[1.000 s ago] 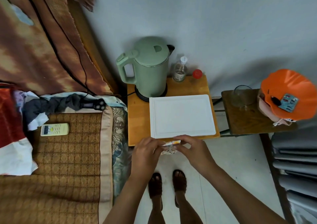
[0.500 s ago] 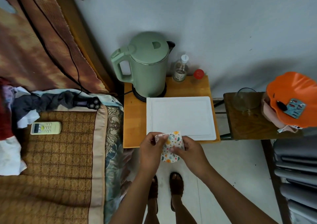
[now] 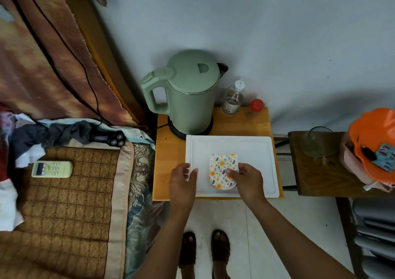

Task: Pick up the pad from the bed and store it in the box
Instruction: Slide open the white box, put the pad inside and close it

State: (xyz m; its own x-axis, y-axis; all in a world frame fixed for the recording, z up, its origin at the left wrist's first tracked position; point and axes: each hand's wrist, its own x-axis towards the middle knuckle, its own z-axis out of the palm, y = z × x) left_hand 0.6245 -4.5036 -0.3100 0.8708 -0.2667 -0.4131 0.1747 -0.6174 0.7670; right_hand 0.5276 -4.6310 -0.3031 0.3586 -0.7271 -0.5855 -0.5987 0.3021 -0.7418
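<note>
The pad (image 3: 221, 168), a small white cloth with an orange and yellow flower print, lies flat on the closed lid of the white box (image 3: 254, 150). The box sits on the orange bedside table (image 3: 168, 167). My right hand (image 3: 248, 179) grips the pad's right edge, thumb on top of it. My left hand (image 3: 182, 181) is at the box's left edge, with the thumb outside the edge and a fingertip on the lid. The bed (image 3: 64, 204), with its woven mat, is to my left.
A green kettle (image 3: 188, 90), a small clear bottle (image 3: 233, 98) and a red cap (image 3: 256, 105) stand behind the box. A remote (image 3: 52, 169) and a shaver (image 3: 111, 138) lie on the bed. On the dark table to the right are a glass (image 3: 318, 143) and an orange bowl (image 3: 374, 142).
Both hands carried the pad up from the table's front edge onto the box lid. My left hand let go of it and moved to the box's left edge.
</note>
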